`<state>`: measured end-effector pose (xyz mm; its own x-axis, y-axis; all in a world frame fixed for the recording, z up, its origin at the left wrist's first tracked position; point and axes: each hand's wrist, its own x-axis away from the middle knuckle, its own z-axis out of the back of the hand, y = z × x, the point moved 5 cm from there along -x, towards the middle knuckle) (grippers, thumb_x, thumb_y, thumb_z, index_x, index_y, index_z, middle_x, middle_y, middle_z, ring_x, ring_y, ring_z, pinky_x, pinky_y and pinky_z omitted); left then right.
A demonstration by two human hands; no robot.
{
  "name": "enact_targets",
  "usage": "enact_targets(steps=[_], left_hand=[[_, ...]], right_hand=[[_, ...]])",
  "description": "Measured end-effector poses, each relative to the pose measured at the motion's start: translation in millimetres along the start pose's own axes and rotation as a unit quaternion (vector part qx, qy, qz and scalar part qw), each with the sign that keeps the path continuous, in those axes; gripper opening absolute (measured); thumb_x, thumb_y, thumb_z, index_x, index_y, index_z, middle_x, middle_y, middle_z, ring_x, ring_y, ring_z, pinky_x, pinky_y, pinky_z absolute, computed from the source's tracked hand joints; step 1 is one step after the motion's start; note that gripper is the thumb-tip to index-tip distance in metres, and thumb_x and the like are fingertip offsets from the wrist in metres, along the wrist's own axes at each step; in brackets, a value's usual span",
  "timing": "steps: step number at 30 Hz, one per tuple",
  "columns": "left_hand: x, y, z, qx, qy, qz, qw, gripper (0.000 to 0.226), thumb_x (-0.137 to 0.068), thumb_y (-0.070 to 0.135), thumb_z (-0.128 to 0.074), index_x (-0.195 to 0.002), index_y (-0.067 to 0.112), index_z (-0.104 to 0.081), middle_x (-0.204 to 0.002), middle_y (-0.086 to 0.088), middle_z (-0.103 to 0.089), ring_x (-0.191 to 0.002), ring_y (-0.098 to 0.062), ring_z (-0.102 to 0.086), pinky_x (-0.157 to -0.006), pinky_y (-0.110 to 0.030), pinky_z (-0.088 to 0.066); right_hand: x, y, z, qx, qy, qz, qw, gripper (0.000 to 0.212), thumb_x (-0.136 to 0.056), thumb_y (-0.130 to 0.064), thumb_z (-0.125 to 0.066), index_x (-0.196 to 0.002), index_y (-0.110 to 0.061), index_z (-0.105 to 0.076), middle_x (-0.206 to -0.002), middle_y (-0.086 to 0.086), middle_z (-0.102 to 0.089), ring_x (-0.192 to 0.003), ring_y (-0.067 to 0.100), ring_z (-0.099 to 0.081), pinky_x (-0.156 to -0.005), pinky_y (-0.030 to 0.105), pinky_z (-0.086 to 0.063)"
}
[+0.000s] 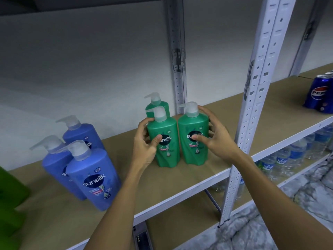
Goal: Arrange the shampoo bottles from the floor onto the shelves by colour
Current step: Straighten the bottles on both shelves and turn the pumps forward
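Three blue bottles [93, 177] leftward, apart.

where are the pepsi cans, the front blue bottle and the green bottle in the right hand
pepsi cans [319, 95], head view, on the blue wrap.
front blue bottle [93, 183], head view, on its label.
green bottle [193, 150], head view, on its lower body.
right hand [216, 139], head view, on its back.

Both forearms outstretched, left grip [146, 141] and right grip [213, 134] curled, thumbs forward, palms facing inward.

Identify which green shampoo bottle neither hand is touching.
The rear green bottle, standing behind the front-left green bottle; the left hand and right hand hold only the front pair.
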<state>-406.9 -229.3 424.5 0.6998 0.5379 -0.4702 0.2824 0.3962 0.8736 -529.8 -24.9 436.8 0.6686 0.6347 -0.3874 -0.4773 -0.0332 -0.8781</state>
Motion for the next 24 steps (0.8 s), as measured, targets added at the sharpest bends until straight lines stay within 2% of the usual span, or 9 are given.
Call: enact_targets(steps=[4,9,11,17,19,21,24], left_hand=[[6.2,4.6,0.1,0.005,-0.016,0.000,1.000,0.057,-0.086,-0.012,-0.067,-0.126,0.025,-0.050,-0.119,-0.013,-0.067,-0.106,-0.017,-0.066,-0.090,-0.029,-0.055],[9.0,8.7,-1.0,0.005,-0.026,-0.006,1.000,0.058,-0.087,-0.009,-0.068,-0.124,0.032,-0.050,-0.122,-0.007,-0.066,-0.109,-0.015,-0.066,-0.092,-0.026,-0.053],[9.3,9.2,-1.2,0.008,-0.027,-0.004,1.000,0.059,-0.087,-0.009,-0.068,-0.124,0.033,-0.049,-0.123,-0.008,-0.065,-0.110,-0.015,-0.065,-0.092,-0.025,-0.052],[10.5,9.1,-0.4,0.023,-0.029,0.007,0.999,0.055,-0.087,-0.002,-0.071,-0.129,0.026,-0.049,-0.124,-0.009,-0.065,-0.109,-0.012,-0.066,-0.088,-0.021,-0.051],[7.1,13.3,2.6,0.049,0.000,0.011,0.999,0.053,-0.085,0.010,-0.072,-0.129,0.027,-0.048,-0.123,-0.010,-0.065,-0.111,-0.015,-0.065,-0.091,-0.024,-0.052],[-0.1,21.4,4.2,0.072,0.046,0.013,0.996,0.047,-0.087,0.018,-0.069,-0.129,0.029,-0.049,-0.121,-0.007,-0.065,-0.112,-0.012,-0.064,-0.095,-0.024,-0.051],[-9.3,34.0,-1.0,0.096,0.082,0.013,0.992,0.034,-0.098,0.008,-0.060,-0.130,0.020,-0.053,-0.111,-0.001,-0.068,-0.100,0.000,-0.065,-0.086,-0.016,-0.049]], right_hand=[[0.7,-0.2,0.5,-0.002,-0.001,-0.012,1.000,0.086,-0.084,-0.007,-0.078,-0.149,-0.045,-0.036,-0.124,-0.039,-0.056,-0.115,0.000,-0.062,-0.100,0.034,-0.054],[-0.2,1.2,0.1,-0.007,0.000,-0.018,1.000,0.085,-0.084,-0.010,-0.078,-0.145,-0.053,-0.037,-0.134,-0.027,-0.056,-0.120,0.008,-0.061,-0.105,0.046,-0.051],[-1.3,1.6,0.2,-0.015,-0.002,-0.019,1.000,0.085,-0.084,-0.009,-0.077,-0.145,-0.053,-0.037,-0.135,-0.022,-0.057,-0.120,0.009,-0.062,-0.104,0.046,-0.052],[-2.9,3.8,2.2,-0.022,-0.006,-0.007,1.000,0.086,-0.083,-0.009,-0.080,-0.147,-0.047,-0.037,-0.135,-0.015,-0.056,-0.118,0.015,-0.063,-0.093,0.032,-0.058],[-5.8,1.4,3.2,-0.024,0.007,0.001,1.000,0.084,-0.085,-0.015,-0.080,-0.148,-0.046,-0.035,-0.137,-0.009,-0.055,-0.120,0.015,-0.061,-0.097,0.033,-0.055],[-11.9,-6.6,2.9,-0.022,0.040,0.017,0.999,0.077,-0.087,-0.021,-0.078,-0.147,-0.045,-0.036,-0.137,-0.005,-0.054,-0.126,0.013,-0.056,-0.104,0.035,-0.050],[-23.2,-22.9,-4.7,-0.007,0.074,0.044,0.996,0.065,-0.090,-0.023,-0.074,-0.142,-0.046,-0.041,-0.134,-0.005,-0.056,-0.130,0.011,-0.051,-0.107,0.035,-0.045]])
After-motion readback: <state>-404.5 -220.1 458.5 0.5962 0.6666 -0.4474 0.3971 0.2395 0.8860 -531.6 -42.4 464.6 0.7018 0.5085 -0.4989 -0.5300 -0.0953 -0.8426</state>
